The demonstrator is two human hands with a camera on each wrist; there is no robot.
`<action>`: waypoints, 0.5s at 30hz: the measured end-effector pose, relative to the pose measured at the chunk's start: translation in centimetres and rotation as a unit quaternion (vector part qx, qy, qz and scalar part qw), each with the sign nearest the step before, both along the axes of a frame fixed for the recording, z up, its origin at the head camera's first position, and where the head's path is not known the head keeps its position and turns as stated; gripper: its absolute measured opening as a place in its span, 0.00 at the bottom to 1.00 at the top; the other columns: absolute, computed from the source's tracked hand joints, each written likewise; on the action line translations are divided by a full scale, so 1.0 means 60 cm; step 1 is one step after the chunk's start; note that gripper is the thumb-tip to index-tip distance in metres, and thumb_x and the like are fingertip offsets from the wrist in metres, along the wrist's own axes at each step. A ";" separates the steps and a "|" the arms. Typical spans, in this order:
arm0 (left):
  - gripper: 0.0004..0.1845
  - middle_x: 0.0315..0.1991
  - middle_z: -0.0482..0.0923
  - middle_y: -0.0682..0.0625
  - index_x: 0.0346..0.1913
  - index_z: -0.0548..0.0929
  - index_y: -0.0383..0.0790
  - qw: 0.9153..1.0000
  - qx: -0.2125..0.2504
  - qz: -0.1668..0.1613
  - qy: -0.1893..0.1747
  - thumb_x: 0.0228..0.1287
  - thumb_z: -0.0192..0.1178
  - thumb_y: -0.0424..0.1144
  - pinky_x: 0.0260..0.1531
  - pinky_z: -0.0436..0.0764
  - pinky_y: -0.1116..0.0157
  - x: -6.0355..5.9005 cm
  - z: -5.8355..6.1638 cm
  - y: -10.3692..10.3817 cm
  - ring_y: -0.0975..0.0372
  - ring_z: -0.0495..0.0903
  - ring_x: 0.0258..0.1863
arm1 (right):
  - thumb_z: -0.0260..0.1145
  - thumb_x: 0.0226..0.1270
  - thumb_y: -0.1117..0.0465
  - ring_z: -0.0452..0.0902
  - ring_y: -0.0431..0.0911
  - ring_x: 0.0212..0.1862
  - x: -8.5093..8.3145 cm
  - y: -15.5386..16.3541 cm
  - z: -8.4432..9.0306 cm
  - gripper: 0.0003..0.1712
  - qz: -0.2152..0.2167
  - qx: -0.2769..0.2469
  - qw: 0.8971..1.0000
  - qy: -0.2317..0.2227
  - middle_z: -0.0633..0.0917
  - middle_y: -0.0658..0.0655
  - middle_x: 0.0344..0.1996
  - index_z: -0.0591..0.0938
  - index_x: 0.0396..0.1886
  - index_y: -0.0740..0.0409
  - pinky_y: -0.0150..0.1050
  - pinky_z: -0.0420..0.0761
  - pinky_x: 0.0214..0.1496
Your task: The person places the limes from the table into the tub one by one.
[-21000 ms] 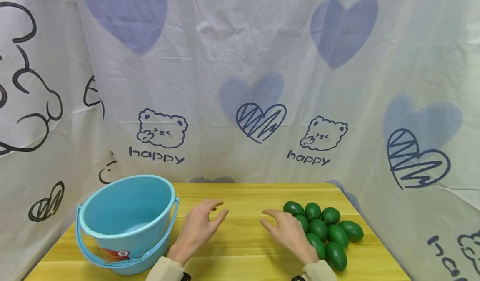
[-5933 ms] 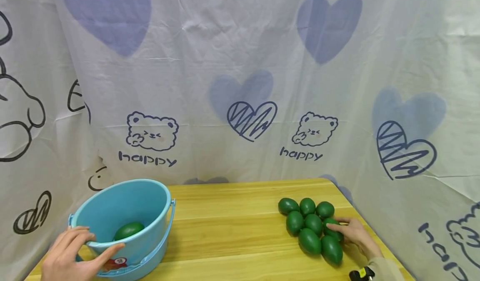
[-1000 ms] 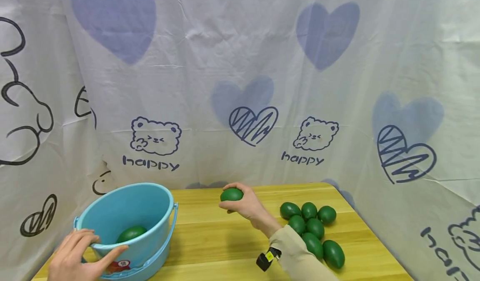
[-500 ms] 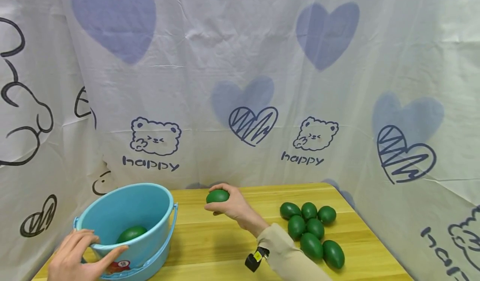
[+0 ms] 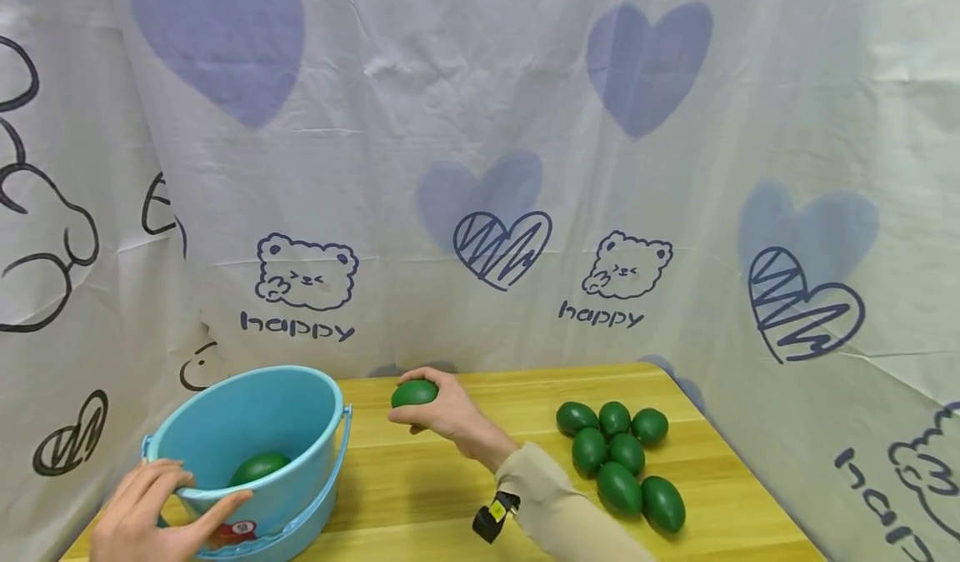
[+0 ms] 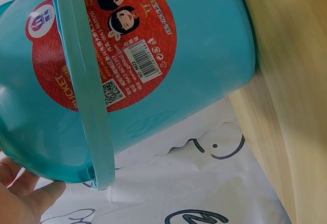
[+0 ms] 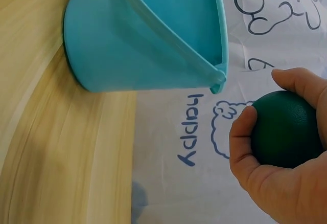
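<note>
A light-blue bucket (image 5: pixel 300 462) stands at the left of the table. My left hand (image 5: pixel 142 508) grips its near-left rim, fingers over the edge and thumb outside; the left wrist view shows those fingers (image 6: pixel 43 198) at the rim beside the red label. One dark-green avocado (image 5: pixel 259 467) lies inside the bucket. Between bucket and pile, my right hand (image 5: pixel 450 412) holds another avocado (image 5: pixel 414 393) above the table, fingers and thumb curled round it. Its finely pebbled skin shows in the right wrist view, to the right of the bucket (image 7: pixel 138 45).
Several more avocados (image 5: pixel 619 489) lie clustered on the right of the wooden table (image 5: pixel 450 512). The bucket's handle (image 5: pixel 347 445) hangs down along its outside. Patterned cloth (image 5: pixel 480 112) hangs behind the table and at both sides.
Over the last second my right hand has carried the avocado leftward, nearer the bucket; earlier it was at the pile's right side. At first the bucket was empty and my left hand was off it.
</note>
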State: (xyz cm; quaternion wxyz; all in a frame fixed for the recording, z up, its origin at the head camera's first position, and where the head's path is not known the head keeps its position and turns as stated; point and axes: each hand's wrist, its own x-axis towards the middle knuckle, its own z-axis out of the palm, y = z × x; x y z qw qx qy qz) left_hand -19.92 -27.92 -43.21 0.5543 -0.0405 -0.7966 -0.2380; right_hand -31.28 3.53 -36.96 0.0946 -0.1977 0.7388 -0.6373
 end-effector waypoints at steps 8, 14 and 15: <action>0.32 0.33 0.79 0.37 0.25 0.79 0.33 1.000 0.015 0.008 -0.025 0.10 0.86 0.41 0.61 0.53 0.85 0.004 0.004 0.004 0.47 0.73 0.34 | 0.75 0.54 0.65 0.78 0.49 0.43 0.001 -0.033 0.006 0.27 0.005 0.005 1.000 0.013 0.77 0.57 0.51 0.79 0.55 0.53 0.42 0.85 0.41; 0.32 0.33 0.80 0.37 0.25 0.79 0.33 0.999 0.018 0.009 -0.025 0.11 0.86 0.41 0.64 0.55 0.82 0.004 0.005 0.005 0.47 0.73 0.35 | 0.74 0.51 0.68 0.77 0.48 0.41 0.001 -0.055 0.010 0.28 0.000 0.006 1.000 0.013 0.78 0.56 0.48 0.79 0.54 0.53 0.40 0.84 0.39; 0.32 0.33 0.80 0.37 0.25 0.79 0.33 1.000 0.017 0.009 -0.024 0.11 0.86 0.42 0.63 0.54 0.83 0.003 0.005 0.005 0.47 0.73 0.34 | 0.74 0.51 0.69 0.77 0.48 0.41 0.001 -0.058 0.011 0.28 0.000 0.009 1.000 0.013 0.78 0.56 0.48 0.79 0.54 0.53 0.40 0.84 0.39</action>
